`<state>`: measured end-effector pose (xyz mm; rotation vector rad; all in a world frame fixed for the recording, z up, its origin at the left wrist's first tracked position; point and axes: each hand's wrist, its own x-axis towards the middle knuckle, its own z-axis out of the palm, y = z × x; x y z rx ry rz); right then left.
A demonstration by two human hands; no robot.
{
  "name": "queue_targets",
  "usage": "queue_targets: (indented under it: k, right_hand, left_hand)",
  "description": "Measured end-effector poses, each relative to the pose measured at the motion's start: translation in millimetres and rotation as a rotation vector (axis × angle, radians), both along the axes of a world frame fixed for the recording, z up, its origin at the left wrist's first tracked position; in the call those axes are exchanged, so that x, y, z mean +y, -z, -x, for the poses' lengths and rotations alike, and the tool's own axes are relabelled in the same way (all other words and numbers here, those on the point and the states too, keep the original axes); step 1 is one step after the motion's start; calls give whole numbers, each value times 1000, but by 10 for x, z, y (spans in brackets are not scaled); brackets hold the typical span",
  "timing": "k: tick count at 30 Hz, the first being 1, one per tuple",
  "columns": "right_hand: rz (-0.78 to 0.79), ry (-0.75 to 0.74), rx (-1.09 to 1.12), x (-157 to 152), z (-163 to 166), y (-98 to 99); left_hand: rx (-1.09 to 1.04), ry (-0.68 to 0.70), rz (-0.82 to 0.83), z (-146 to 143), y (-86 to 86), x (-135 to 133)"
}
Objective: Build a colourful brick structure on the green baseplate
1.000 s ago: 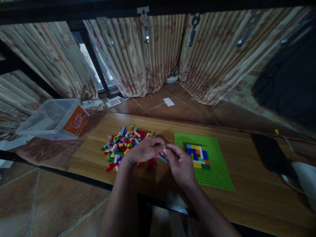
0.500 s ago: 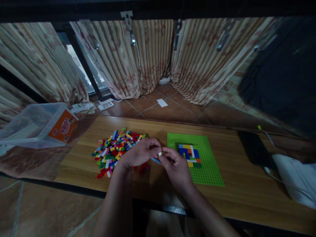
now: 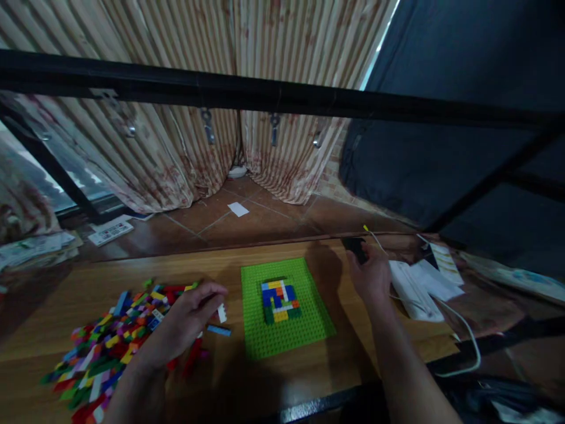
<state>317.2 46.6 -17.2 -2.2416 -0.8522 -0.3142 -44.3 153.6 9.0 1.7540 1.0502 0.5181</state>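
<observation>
My left hand [image 3: 194, 312] is closed, pinching a white toy brick [image 3: 222, 312] with its studs facing right. It hovers at the right side of a heap of loose coloured bricks [image 3: 110, 347]. Just below the white brick, a light blue brick [image 3: 219, 330] lies on the table. My right hand [image 3: 369, 272] reaches to the table's far right and has its thumb and fingers around a black phone [image 3: 354, 247], partly hidden by the hand. Between the hands is a green baseplate [image 3: 253, 338] bearing a low block of blue, white, yellow, orange and green bricks [image 3: 278, 300].
Right of my right hand stand a white box-like item [image 3: 408, 288] and a white cable [image 3: 468, 333]. A dark metal rail [image 3: 282, 97] crosses above the wooden table [image 3: 185, 383]. Striped curtains [image 3: 185, 153] hang behind, and a white paper [image 3: 238, 209] lies on the tiled floor.
The view has turned right. My hands, together at the white brick before, are now apart: the left keeps the brick, while the right has moved right and taken hold of the black phone.
</observation>
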Motion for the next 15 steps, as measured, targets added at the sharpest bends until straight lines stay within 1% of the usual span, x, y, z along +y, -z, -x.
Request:
queue_targets:
  k: [2, 4, 6, 8, 11, 15]
  right_hand:
    - [177, 113, -55, -77, -268, 40]
    - [313, 179, -48, -116, -455, 90]
    - [422, 167, -20, -121, -584, 142]
    - [507, 117, -1, -106, -672, 189]
    - [579, 79, -4, -84, -747, 231]
    - [584, 93, -31, -93, -729, 236]
  left_hand:
    - [49, -26, -51, -6, 13, 26]
    - [84, -41, -80, -11, 48, 61]
    - [102, -21, -107, -15, 89, 96]
    - [110, -2, -143, -16, 121, 122]
    - [155, -8, -187, -16, 133, 143]
    - [212, -29, -222, -35, 118, 146]
